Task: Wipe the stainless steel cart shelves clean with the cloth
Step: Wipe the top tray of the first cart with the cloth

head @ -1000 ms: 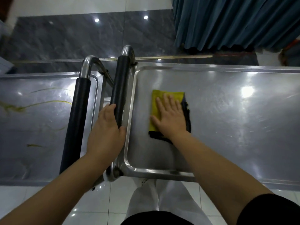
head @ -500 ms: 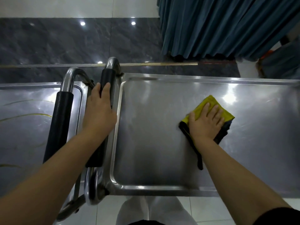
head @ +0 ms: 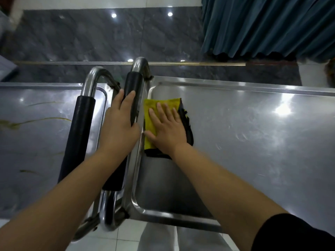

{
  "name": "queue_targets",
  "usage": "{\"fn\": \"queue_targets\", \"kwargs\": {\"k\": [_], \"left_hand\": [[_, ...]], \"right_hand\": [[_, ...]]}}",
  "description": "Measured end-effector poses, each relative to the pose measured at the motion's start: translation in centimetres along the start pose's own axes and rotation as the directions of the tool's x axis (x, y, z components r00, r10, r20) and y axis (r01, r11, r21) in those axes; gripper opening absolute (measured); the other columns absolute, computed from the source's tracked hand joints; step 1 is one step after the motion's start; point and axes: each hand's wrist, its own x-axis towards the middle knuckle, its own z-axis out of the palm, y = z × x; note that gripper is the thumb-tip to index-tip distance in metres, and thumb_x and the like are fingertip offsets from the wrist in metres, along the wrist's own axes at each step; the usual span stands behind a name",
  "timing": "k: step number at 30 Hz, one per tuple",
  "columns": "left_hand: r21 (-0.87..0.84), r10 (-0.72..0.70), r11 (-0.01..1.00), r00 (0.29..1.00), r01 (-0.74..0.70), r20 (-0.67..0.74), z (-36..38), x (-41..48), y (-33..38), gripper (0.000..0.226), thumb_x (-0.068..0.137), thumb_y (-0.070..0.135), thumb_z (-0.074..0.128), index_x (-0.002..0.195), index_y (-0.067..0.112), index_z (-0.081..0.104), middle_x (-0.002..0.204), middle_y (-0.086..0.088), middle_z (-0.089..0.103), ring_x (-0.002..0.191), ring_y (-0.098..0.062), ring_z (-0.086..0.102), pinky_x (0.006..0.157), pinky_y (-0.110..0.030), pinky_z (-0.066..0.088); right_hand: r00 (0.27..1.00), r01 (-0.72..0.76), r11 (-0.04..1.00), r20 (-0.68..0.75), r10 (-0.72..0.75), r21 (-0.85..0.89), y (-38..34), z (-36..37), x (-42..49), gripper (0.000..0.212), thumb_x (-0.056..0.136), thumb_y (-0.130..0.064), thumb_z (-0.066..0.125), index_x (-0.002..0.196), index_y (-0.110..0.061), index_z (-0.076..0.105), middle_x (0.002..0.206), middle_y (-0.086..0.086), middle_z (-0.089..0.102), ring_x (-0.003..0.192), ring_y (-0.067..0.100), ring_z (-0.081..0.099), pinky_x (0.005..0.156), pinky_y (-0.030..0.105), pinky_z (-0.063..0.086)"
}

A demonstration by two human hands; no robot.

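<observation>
A yellow and black cloth (head: 150, 115) lies flat at the far left end of the right cart's steel top shelf (head: 244, 142). My right hand (head: 167, 129) presses on it with straight, spread fingers. My left hand (head: 119, 127) grips the black padded handle (head: 133, 87) of that cart, fingers curled over the bar. The lower shelves are hidden under the top one.
A second steel cart (head: 36, 142) stands to the left, its top streaked with yellowish smears (head: 32, 122) and its own black handle (head: 79, 138) beside my left arm. A dark marble floor band and a teal curtain (head: 262, 28) lie behind. White floor tiles show below.
My right hand slid the cloth from the shelf's middle back to its left end by the handle. My left hand stayed on the handle.
</observation>
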Motion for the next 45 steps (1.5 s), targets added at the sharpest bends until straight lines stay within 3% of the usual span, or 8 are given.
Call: {"fn": "queue_targets", "kwargs": {"k": [5,10,16,24,30,39,43,45], "left_hand": [[0.002,-0.015,1.000,1.000,0.015,0.015,0.2,-0.1,0.6,0.076,0.081,0.000,0.056,0.147,0.025,0.029,0.158,0.001,0.015,0.135,-0.021,0.028,0.102,-0.030,0.028],[0.016,-0.049,0.999,0.998,0.048,0.025,0.1,-0.2,1.0,0.076,0.082,0.001,0.058,0.147,0.027,0.028,0.158,0.003,0.014,0.135,-0.021,0.027,0.103,-0.033,0.028],[0.053,-0.043,0.998,0.999,0.043,-0.006,0.5,-0.1,1.0,0.076,0.080,0.002,0.060,0.146,0.024,0.031,0.157,0.000,0.018,0.131,-0.025,0.032,0.103,-0.038,0.033],[0.037,-0.009,0.999,1.000,0.009,-0.023,0.7,0.2,0.3,0.074,0.080,0.000,0.060,0.146,0.021,0.032,0.155,-0.005,0.021,0.139,-0.023,0.025,0.107,-0.035,0.027],[0.015,0.005,1.000,1.000,-0.005,0.025,0.4,0.3,-0.4,0.076,0.083,0.002,0.059,0.148,0.026,0.026,0.157,-0.002,0.013,0.139,-0.024,0.023,0.107,-0.035,0.027],[0.020,0.005,1.000,0.997,-0.007,0.072,-0.4,0.4,0.4,0.076,0.091,0.005,0.050,0.151,0.029,0.011,0.158,0.002,-0.001,0.137,-0.021,0.020,0.090,-0.020,0.028],[0.017,0.011,1.000,0.997,-0.013,0.073,-0.2,0.6,0.2,0.079,0.089,0.003,0.052,0.151,0.028,0.009,0.158,-0.002,-0.002,0.135,-0.025,0.023,0.093,-0.025,0.038],[0.010,0.027,1.000,0.997,-0.028,0.073,-0.3,0.7,0.0,0.079,0.087,0.002,0.054,0.151,0.026,0.013,0.159,-0.004,0.002,0.133,-0.027,0.026,0.092,-0.028,0.039]], "right_hand": [[0.969,-0.238,0.971,-0.065,0.238,0.006,10.6,-2.0,-1.3,0.074,0.092,-0.064,0.028,0.153,-0.029,0.006,0.161,0.004,-0.003,0.148,0.023,-0.007,0.118,0.040,-0.008],[0.836,-0.536,0.844,-0.121,0.535,0.023,20.8,-3.8,-5.0,0.077,0.089,-0.064,0.020,0.154,-0.025,0.008,0.161,0.007,0.001,0.148,0.026,-0.003,0.119,0.043,-0.002],[0.670,-0.725,0.680,-0.119,0.733,0.109,18.9,-3.4,-3.6,0.072,0.095,-0.055,0.026,0.154,-0.019,0.006,0.160,0.012,-0.002,0.147,0.030,-0.006,0.118,0.048,-0.002],[0.958,-0.281,0.959,-0.051,0.282,0.026,2.8,-1.8,4.5,0.071,0.095,-0.058,0.022,0.153,-0.024,-0.002,0.160,0.007,-0.012,0.146,0.028,-0.017,0.116,0.046,-0.013],[1.000,-0.014,1.000,0.004,0.014,0.014,1.4,-2.2,7.8,0.067,0.097,-0.058,0.018,0.152,-0.028,-0.003,0.160,0.002,-0.011,0.146,0.021,-0.016,0.118,0.043,-0.010],[0.897,-0.436,0.900,-0.078,0.435,0.004,12.5,-4.4,5.1,0.065,0.098,-0.055,0.025,0.153,-0.027,0.006,0.161,0.005,0.001,0.148,0.024,-0.005,0.118,0.041,-0.006],[0.840,-0.535,0.844,-0.087,0.536,0.041,12.6,-5.3,7.7,0.059,0.096,-0.054,0.030,0.144,-0.021,0.033,0.152,0.013,0.029,0.143,0.031,0.016,0.117,0.046,0.002],[0.880,-0.466,0.885,-0.117,0.459,-0.030,10.9,-5.2,9.8,0.054,0.095,-0.054,0.032,0.132,-0.017,0.047,0.136,0.016,0.047,0.130,0.034,0.035,0.115,0.048,0.010]]}}
